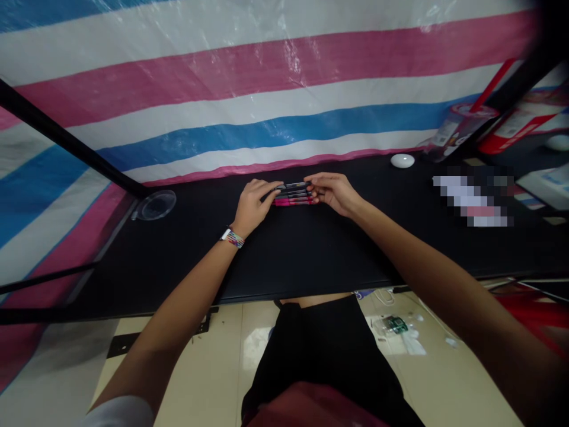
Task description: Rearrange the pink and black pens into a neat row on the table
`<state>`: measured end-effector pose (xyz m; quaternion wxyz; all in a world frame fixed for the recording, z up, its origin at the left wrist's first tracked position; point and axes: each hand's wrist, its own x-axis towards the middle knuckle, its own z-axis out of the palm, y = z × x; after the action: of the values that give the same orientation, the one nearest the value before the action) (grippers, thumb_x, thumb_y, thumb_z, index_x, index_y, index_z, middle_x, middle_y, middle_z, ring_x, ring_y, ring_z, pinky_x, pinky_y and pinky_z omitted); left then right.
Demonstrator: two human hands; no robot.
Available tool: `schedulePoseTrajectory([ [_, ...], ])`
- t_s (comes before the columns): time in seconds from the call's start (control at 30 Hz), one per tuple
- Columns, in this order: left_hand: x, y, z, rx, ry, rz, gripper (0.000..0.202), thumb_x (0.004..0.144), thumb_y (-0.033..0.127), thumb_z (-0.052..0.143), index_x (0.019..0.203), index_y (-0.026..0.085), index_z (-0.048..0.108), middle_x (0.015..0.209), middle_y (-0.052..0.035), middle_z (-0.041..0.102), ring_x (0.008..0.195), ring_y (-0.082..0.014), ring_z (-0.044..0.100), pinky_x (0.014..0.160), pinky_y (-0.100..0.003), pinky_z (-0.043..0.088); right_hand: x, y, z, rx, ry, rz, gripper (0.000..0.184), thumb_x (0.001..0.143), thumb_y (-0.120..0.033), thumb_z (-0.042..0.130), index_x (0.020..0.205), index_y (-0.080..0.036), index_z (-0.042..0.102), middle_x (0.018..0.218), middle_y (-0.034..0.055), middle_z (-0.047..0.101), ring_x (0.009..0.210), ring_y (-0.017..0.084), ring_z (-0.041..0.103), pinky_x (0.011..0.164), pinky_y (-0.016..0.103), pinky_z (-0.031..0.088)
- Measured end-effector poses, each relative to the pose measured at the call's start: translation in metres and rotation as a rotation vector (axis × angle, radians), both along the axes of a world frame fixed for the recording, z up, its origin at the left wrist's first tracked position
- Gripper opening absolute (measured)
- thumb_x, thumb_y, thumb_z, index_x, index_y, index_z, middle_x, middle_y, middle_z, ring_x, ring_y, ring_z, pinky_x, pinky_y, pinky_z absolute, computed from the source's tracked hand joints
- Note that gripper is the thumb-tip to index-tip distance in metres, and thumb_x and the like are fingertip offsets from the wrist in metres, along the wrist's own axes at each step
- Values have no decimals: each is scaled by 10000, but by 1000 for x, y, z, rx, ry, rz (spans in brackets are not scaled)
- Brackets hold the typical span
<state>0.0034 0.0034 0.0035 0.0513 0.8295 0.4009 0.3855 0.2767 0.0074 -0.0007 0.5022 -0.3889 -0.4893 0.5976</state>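
We pinch a row of pens (294,194) between left hand (251,204) and right hand (334,191); they lie on the desk (311,249); a white puck (402,160) sits well apart.

Blk/pink pens (294,194), blk table (311,249), striped tarp (267,89).

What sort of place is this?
Likely a makeshift work booth: a black table walled by a striped plastic tarp hung behind black frame poles. The left hand and right hand hold pens.
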Motion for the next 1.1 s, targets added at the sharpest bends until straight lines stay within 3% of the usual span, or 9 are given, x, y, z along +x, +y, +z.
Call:
schedulePoseTrajectory([
  [0.2, -4, 3, -5, 98, 66, -71, 342, 1148, 359, 538, 1417, 291, 739, 1096, -63, 801, 974, -239, 670, 919, -428, 507, -2, -7, 8, 6, 38, -76, 98, 842, -197, 817, 925, -151, 842, 830, 97, 766, 728, 186, 685, 757, 380, 654],
  [0.47, -8, -2, 3, 196, 315, -75, 373, 1167, 326, 466, 1415, 215, 721, 976, -87, 759, 907, -259, 648, 842, -421, 446, 0, -6, 8, -80, 20, -93, 56, 821, -101, 809, 866, -134, 816, 784, 109, 759, 724, 198, 709, 816, 411, 695],
  [0.8, 0, -5, 2, 257, 278, -84, 323, 1151, 308, 508, 1335, 205, 753, 906, -68, 754, 872, -244, 647, 837, -416, 462, 4, -8, 13, -153, 43, -61, 120, 881, -47, 707, 941, -90, 802, 779, 105, 739, 685, 179, 704, 808, 373, 707],
  [0.97, 0, -6, 4, 290, 271, -101, 381, 1137, 327, 545, 1482, 240, 681, 943, -66, 742, 911, -252, 630, 853, -425, 480, 5, -10, 19, -214, 97, 11, 161, 904, -33, 672, 994, -77, 799, 816, 106, 748, 723, 180, 740, 787, 327, 709],
  [1.1, -2, -6, 5, 330, 270, -125, 376, 1127, 274, 558, 1481, 283, 682, 1007, -76, 736, 922, -249, 612, 838, -427, 472, 7, -12, 21, -264, 136, 73, 150, 986, -89, 647, 986, -90, 797, 799, 95, 745, 709, 170, 743, 752, 302, 713],
])
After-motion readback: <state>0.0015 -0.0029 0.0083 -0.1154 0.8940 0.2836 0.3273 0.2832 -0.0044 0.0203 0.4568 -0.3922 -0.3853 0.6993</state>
